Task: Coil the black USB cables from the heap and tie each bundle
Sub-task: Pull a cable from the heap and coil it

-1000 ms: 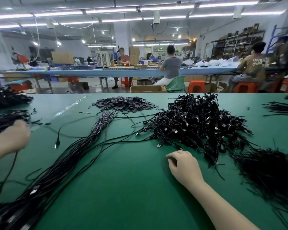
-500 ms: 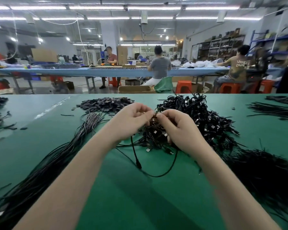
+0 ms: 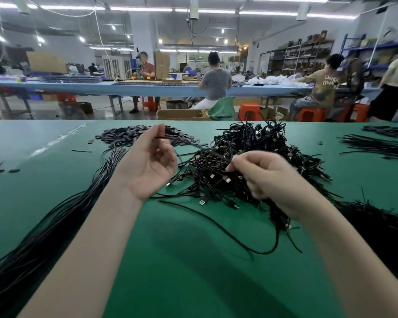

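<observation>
A heap of tangled black USB cables [image 3: 251, 157] lies on the green table [image 3: 182, 271], right of centre. My left hand [image 3: 151, 160] is raised palm up left of the heap and pinches a thin black cable between thumb and fingertips. My right hand [image 3: 265, 177] hovers over the heap's near side, fingers curled and pinching the same cable. One loose black cable [image 3: 216, 226] trails from under my right hand across the table toward me.
A long bundle of straight black cables [image 3: 55, 221] runs from the near left toward the middle. Small dark ties [image 3: 129, 135] are piled at the back. A mass of black twist ties [image 3: 381, 228] lies at the right. Other workers sit at a blue table [image 3: 147, 88] behind.
My hands were apart on the table, then met over the heap. Now they have drawn apart, the left lifted up and leftward with a cable stretched between them.
</observation>
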A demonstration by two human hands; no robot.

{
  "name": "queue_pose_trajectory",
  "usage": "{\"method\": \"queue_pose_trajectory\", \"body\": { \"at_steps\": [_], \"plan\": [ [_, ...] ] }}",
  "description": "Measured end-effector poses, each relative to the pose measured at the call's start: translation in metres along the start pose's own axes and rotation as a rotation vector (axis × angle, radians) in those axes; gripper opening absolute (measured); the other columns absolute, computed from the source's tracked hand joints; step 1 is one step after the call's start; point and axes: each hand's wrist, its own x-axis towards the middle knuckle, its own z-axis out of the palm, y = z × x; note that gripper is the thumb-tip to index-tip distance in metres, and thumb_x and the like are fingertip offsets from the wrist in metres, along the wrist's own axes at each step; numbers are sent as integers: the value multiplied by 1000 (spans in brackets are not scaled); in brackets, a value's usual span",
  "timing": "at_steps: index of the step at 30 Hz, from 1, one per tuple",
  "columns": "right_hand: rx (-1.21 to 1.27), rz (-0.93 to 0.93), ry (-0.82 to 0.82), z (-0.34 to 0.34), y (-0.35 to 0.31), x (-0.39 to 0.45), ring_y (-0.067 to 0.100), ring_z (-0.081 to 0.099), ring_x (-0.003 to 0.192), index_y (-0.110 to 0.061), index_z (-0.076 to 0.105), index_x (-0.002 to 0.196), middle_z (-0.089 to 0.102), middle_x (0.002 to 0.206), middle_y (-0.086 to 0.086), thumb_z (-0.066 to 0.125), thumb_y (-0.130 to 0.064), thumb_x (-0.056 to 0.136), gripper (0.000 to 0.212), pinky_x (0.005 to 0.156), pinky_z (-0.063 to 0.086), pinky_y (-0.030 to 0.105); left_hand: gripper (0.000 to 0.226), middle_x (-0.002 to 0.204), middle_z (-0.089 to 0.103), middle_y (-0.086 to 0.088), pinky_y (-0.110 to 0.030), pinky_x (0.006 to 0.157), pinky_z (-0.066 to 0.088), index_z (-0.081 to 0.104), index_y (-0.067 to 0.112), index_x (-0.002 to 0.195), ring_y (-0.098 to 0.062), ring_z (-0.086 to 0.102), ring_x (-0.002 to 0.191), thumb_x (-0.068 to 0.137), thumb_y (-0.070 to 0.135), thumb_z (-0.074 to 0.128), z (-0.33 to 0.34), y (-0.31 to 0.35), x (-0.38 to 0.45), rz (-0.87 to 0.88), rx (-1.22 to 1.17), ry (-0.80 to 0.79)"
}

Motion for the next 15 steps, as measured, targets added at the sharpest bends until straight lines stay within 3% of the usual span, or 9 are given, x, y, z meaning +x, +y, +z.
{"method": "queue_pose_trajectory", "body": {
  "at_steps": [2, 4, 7, 9, 10, 12, 14, 15],
  "plan": [
    [-35, 58, -250, 13, 2, -2, 8, 30, 44, -30, 72, 80, 39, 51, -12, 54, -44, 91, 25, 43, 29, 18, 33, 70, 58, 3, -20, 65, 50, 76, 20, 77, -8, 55, 63, 95, 35, 53, 5, -3, -2, 6, 76, -38],
    [-102, 128, -390, 23, 9, -3, 10, 28, 46, -28, 71, 80, 34, 54, -12, 53, -46, 93, 29, 44, 27, 20, 46, 75, 62, 3, -22, 67, 52, 75, 22, 80, -11, 60, 68, 101, 41, 39, 10, 0, -7, 32, 138, -122],
    [-110, 227, -351, 22, 16, -2, 11, 24, 45, -24, 68, 70, 30, 54, -8, 54, -50, 92, 36, 44, 24, 21, 55, 68, 62, 6, -20, 58, 51, 72, 21, 75, -8, 60, 62, 101, 47, 32, 18, 10, -20, 81, 157, -281],
    [-165, 235, -245, 12, 14, -2, 11, 26, 43, -22, 64, 64, 31, 51, -7, 58, -57, 83, 41, 44, 26, 21, 54, 56, 57, 9, -17, 49, 44, 67, 22, 68, -5, 55, 50, 99, 49, 33, 21, 17, -32, -6, 201, -470],
    [-188, 221, -181, 7, 11, -3, 10, 27, 43, -21, 61, 62, 33, 49, -7, 59, -61, 78, 43, 44, 27, 21, 53, 54, 59, 9, -17, 46, 42, 68, 21, 68, -5, 56, 46, 98, 49, 35, 22, 19, -37, -94, 327, -575],
    [-101, 170, -58, -2, 2, -4, 11, 26, 42, -22, 54, 57, 33, 48, -6, 60, -60, 78, 44, 45, 26, 22, 56, 66, 71, 0, -19, 50, 48, 77, 18, 81, -12, 67, 55, 97, 54, 36, 23, 15, -46, -282, 801, -703],
    [38, 96, -52, -4, -11, -8, 11, 24, 43, -23, 57, 57, 32, 50, -7, 55, -54, 85, 42, 44, 24, 21, 63, 94, 76, -7, -24, 71, 56, 77, 18, 99, -18, 73, 82, 93, 63, 32, 22, 0, -44, -383, 1196, -621],
    [82, 53, -101, -2, -18, -12, 10, 24, 44, -23, 61, 61, 32, 50, -9, 52, -52, 89, 41, 43, 24, 19, 62, 104, 74, -8, -30, 85, 56, 75, 20, 101, -21, 71, 96, 89, 64, 34, 25, -8, -43, -349, 1249, -507]
  ]
}}
